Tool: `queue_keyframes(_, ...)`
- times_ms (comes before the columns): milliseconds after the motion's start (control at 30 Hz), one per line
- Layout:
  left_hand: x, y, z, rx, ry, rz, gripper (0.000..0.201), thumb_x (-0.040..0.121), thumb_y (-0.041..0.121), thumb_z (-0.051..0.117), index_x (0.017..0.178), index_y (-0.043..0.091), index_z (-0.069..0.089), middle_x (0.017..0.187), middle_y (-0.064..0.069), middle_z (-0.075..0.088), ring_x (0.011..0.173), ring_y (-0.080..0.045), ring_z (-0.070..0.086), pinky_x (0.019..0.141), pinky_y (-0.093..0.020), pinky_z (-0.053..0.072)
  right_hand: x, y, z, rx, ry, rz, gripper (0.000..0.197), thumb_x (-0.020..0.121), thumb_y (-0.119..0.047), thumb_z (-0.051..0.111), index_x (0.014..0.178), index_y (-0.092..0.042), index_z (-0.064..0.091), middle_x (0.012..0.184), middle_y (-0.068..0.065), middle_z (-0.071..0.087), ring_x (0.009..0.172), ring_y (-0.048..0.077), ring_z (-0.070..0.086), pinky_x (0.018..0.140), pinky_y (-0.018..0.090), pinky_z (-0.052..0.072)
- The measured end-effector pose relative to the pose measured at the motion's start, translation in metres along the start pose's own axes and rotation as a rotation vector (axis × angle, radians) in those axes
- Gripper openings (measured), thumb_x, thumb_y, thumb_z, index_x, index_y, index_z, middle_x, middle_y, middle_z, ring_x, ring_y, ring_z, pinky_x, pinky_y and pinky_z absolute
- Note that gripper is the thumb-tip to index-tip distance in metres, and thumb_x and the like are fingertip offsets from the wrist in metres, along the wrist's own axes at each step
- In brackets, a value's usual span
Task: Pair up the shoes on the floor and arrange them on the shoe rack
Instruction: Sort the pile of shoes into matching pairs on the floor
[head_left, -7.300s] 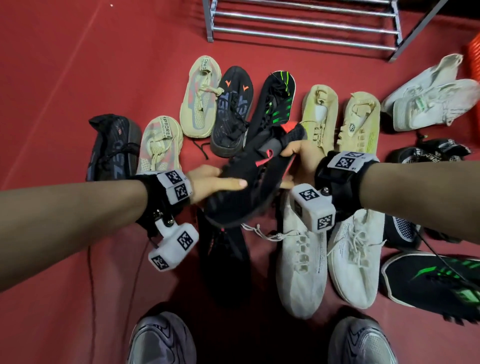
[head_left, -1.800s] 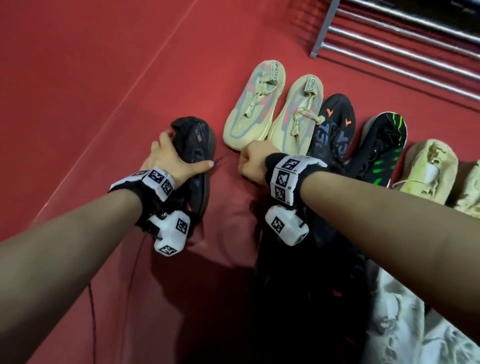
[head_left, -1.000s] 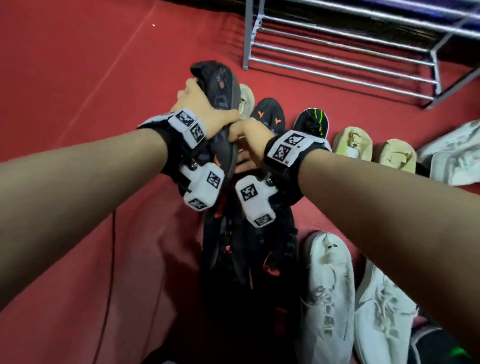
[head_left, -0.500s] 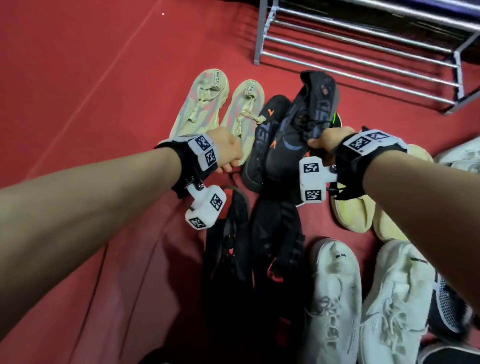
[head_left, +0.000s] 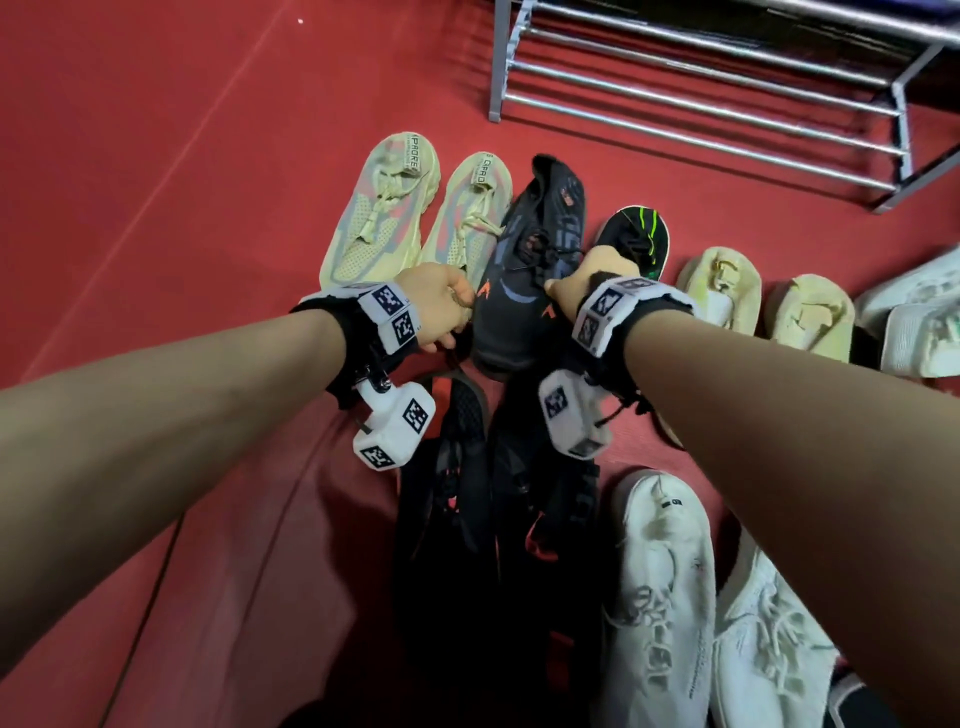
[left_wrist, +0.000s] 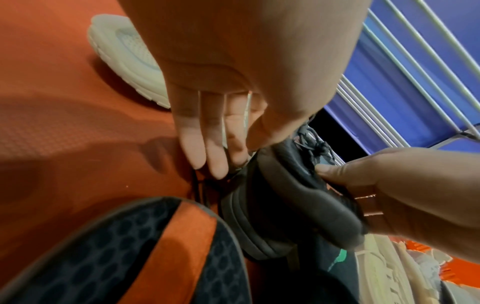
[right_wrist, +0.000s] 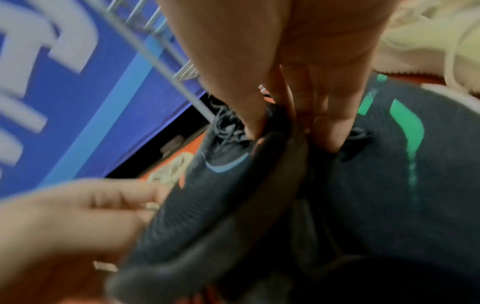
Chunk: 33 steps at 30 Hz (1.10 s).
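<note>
**A:** How many shoes, by kind?

**B:** Upper centre: two beige knit shoes (head_left: 379, 218), one black-and-green shoe (head_left: 636, 228), one dark shoe with orange marks (head_left: 524, 291). Right: two pale yellow shoes (head_left: 719, 283). Lower right: two white shoes (head_left: 660, 597). Lower centre: two black-and-red shoes (head_left: 447, 467).

**A:** Anything else?

**B:** One metal shoe rack (head_left: 701, 88), upper right. Two hands: left hand (head_left: 436, 306), right hand (head_left: 597, 275).

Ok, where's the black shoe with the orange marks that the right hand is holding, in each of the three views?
Head: black shoe at centre, between both hands.
Left wrist: centre right, its dark heel beside the right hand.
Right wrist: centre, under the fingers.
Shared landmark: the metal shoe rack, upper right in head and left wrist, upper left in right wrist.
</note>
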<state>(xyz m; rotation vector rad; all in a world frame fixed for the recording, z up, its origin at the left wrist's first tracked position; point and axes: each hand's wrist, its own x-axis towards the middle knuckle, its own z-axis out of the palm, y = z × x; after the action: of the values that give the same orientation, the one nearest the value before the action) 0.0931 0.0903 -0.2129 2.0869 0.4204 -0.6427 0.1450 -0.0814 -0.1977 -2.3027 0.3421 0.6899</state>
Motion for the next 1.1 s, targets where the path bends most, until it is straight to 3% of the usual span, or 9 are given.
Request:
queue_keyframes(67,-0.001,-0.002,0.001,0.012,-0.011,0.027,0.016,0.092,0.003,0.053,0.094,0.019,0.054,0.083,-0.007,0.061,0.069,-0.027,0.064,0.06,-0.029,0.05,0.0,0.007,-0.005,-0.032,0.021,-0.025,0.026,0.093,-0.022,0.062,0.074,-0.02,0.044,0.082,0.001,0.051,0.063,0.011,0.048,0.048,0.013,0.042)
queue_keyframes(167,-0.003,-0.003,0.003,-0.005,-0.008,0.063,0.015,0.091,0.011,0.055,0.105,0.016,0.055,0.091,-0.008,0.064,0.069,-0.027,0.067,0.059,-0.03,0.052,0.003,0.008,-0.004,-0.035,0.01,0.019,0.024,0.08,-0.03,0.072,0.092,-0.015,0.058,0.101,0.01,0.061,0.086,0.023,0.062,0.08,0.03,0.052)
queue_keyframes(333,-0.003,-0.004,0.001,-0.02,0.006,0.105,0.015,0.092,0.01,0.053,0.102,0.014,0.063,0.094,-0.009,0.066,0.078,-0.027,0.067,0.064,-0.033,0.052,0.03,0.028,-0.006,0.019,-0.096,0.117,0.042,0.065,-0.033,0.078,0.091,-0.002,0.065,0.076,0.02,0.067,0.07,0.036,0.067,0.077,0.059,0.055)
queue_keyframes(467,0.002,-0.007,0.005,0.217,0.235,0.215,0.023,0.08,0.009,0.049,0.077,0.026,0.064,0.085,-0.001,0.068,0.074,-0.024,0.064,0.059,-0.026,0.05,-0.002,0.016,-0.01,0.088,-0.119,0.151,0.028,0.076,-0.03,0.075,0.082,-0.004,0.064,0.068,0.019,0.066,0.059,0.031,0.063,0.063,0.042,0.053)
queue_keyframes(567,0.012,-0.01,0.005,0.661,0.416,0.394,0.018,0.082,0.024,0.06,0.1,0.025,0.061,0.11,-0.001,0.055,0.101,-0.024,0.054,0.083,-0.037,0.048,-0.008,0.011,-0.004,0.203,-0.114,0.168,0.026,0.082,-0.025,0.072,0.082,-0.002,0.061,0.062,0.016,0.06,0.048,0.027,0.058,0.05,0.033,0.054)
queue_keyframes(700,0.035,-0.024,-0.008,0.983,0.315,0.443,0.072,0.079,0.056,0.059,0.141,0.024,0.037,0.151,-0.01,0.028,0.142,-0.03,0.023,0.11,-0.057,0.02,-0.005,0.005,0.009,0.387,-0.038,0.15,0.032,0.072,-0.027,0.076,0.086,-0.002,0.062,0.068,0.014,0.067,0.071,0.036,0.069,0.076,0.057,0.057)
queue_keyframes(800,0.051,-0.032,-0.013,1.052,0.212,0.337,0.09,0.077,0.08,0.04,0.151,0.039,0.009,0.162,-0.001,0.004,0.149,-0.031,0.002,0.109,-0.07,0.002,-0.006,0.003,0.013,0.352,0.026,0.094,0.035,0.074,-0.036,0.074,0.081,-0.005,0.061,0.087,0.02,0.07,0.084,0.039,0.069,0.083,0.056,0.055)
queue_keyframes(933,0.057,-0.027,-0.009,1.067,0.149,0.363,0.097,0.078,0.077,0.039,0.152,0.035,-0.005,0.161,0.006,-0.02,0.15,-0.027,-0.007,0.107,-0.075,0.005,0.0,0.004,0.012,0.067,0.12,-0.003,0.049,0.091,-0.044,0.056,0.117,-0.002,0.059,0.112,0.018,0.064,0.09,0.034,0.06,0.072,0.038,0.046)
queue_keyframes(1100,0.064,-0.03,-0.016,1.133,0.099,0.35,0.104,0.074,0.084,0.032,0.152,0.032,-0.012,0.158,0.012,-0.026,0.149,-0.022,-0.011,0.104,-0.077,0.013,0.011,0.001,0.02,0.09,0.134,-0.054,0.048,0.087,-0.044,0.058,0.117,-0.006,0.053,0.11,0.013,0.06,0.085,0.03,0.051,0.068,0.031,0.034)
